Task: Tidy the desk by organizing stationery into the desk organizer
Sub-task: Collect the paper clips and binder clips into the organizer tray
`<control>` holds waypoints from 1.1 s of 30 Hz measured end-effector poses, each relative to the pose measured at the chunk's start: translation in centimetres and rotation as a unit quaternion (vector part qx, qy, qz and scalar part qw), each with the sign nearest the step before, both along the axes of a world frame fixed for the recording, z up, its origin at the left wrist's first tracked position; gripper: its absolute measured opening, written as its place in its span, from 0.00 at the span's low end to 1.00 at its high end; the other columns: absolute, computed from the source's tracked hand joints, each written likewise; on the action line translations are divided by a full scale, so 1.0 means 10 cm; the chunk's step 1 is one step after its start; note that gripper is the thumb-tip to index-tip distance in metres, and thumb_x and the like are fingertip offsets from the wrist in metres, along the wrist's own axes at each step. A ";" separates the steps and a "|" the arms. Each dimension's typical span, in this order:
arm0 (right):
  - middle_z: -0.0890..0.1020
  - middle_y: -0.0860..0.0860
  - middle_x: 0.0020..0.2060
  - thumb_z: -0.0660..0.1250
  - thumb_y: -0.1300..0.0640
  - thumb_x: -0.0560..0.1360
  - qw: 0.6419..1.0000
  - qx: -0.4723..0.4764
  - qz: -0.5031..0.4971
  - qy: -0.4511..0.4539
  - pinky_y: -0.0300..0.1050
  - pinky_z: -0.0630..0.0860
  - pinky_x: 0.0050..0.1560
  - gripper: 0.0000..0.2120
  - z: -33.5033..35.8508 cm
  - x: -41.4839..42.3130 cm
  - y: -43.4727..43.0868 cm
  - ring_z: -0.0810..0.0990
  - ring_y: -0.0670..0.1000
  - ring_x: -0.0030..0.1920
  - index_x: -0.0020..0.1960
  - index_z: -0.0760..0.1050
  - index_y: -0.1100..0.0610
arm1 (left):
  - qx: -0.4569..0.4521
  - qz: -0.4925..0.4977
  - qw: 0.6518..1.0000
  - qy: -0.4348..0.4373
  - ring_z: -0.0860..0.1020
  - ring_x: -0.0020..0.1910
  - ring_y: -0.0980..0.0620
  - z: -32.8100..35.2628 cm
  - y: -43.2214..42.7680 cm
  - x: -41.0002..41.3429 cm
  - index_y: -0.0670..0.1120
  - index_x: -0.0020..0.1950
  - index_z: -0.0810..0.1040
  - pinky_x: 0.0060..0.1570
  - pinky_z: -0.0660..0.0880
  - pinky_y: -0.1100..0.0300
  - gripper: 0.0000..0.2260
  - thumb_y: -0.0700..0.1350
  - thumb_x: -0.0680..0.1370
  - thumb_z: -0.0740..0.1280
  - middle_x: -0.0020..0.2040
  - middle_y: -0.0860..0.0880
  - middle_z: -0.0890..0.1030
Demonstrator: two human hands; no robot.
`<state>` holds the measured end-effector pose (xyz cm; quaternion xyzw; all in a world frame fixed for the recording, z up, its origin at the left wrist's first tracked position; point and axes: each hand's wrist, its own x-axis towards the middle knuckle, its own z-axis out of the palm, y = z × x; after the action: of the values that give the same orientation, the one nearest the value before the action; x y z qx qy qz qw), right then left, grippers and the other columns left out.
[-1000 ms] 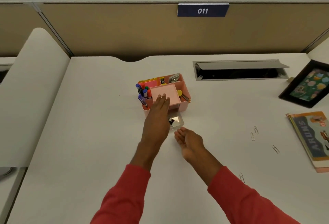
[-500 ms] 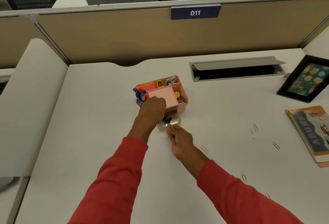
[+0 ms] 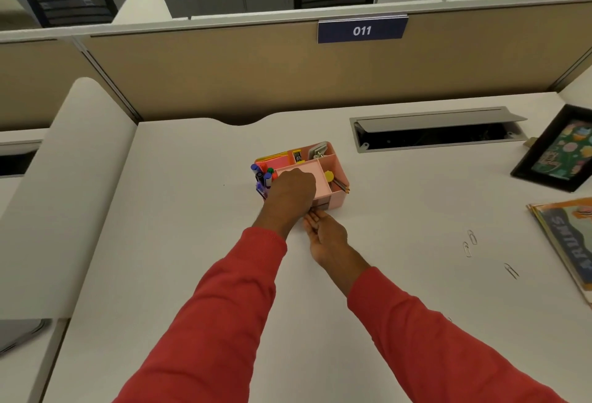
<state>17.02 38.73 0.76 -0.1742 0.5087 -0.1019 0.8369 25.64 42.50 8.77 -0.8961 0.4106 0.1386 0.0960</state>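
The pink desk organizer [image 3: 337, 162] stands mid-desk. It holds blue pens [image 3: 262, 178], coloured sticky notes [image 3: 272, 157], a metal clip [image 3: 320, 151] and pencils. My left hand [image 3: 293, 189] lies on its front left part, fingers curled over the edge, holding it. My right hand [image 3: 325, 233] is just in front, with straight fingertips touching the small clear drawer [image 3: 322, 204], which is almost fully inside the organizer's base. Loose paper clips [image 3: 469, 242] lie on the desk to the right.
An open cable hatch [image 3: 439, 130] is set into the desk behind the organizer. At the right edge are a black picture frame [image 3: 557, 149] and a booklet [image 3: 570, 236]. A beige partition wall runs along the back.
The drawer, pulled out with black clips visible before, has slid back into the organizer under my right fingertips. My left hand curled and settled onto the organizer's front.
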 end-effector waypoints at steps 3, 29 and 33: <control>0.67 0.60 0.75 0.49 0.64 0.85 0.999 -0.013 0.038 0.010 0.50 0.66 0.75 0.21 0.06 -0.03 -0.03 0.67 0.58 0.75 0.77 0.60 0.65 | 0.004 -0.004 1.000 0.005 0.80 0.58 0.44 0.02 -0.03 0.01 0.40 0.68 0.75 0.55 0.78 0.53 0.15 0.41 0.81 0.66 0.61 0.42 0.80; 0.79 0.54 0.51 0.78 0.49 0.71 1.000 0.005 0.009 0.009 0.44 0.74 0.41 0.22 -0.07 -0.11 0.24 0.74 0.51 0.44 0.60 0.78 0.59 | -0.007 -0.004 0.999 0.032 0.78 0.61 0.44 -0.01 0.02 0.06 0.41 0.69 0.74 0.60 0.75 0.54 0.18 0.45 0.81 0.67 0.63 0.43 0.79; 0.79 0.54 0.50 0.77 0.52 0.72 1.000 0.004 0.018 0.022 0.43 0.74 0.37 0.20 -0.11 -0.26 0.26 0.74 0.50 0.41 0.59 0.78 0.60 | -0.005 -0.009 1.000 0.025 0.79 0.59 0.44 -0.01 0.02 0.05 0.40 0.68 0.74 0.57 0.76 0.55 0.16 0.43 0.81 0.65 0.62 0.42 0.80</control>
<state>14.46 41.35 -0.32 -0.1823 0.5238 -0.0807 0.8282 26.16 42.67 8.64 -0.8890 0.4220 0.1576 0.0822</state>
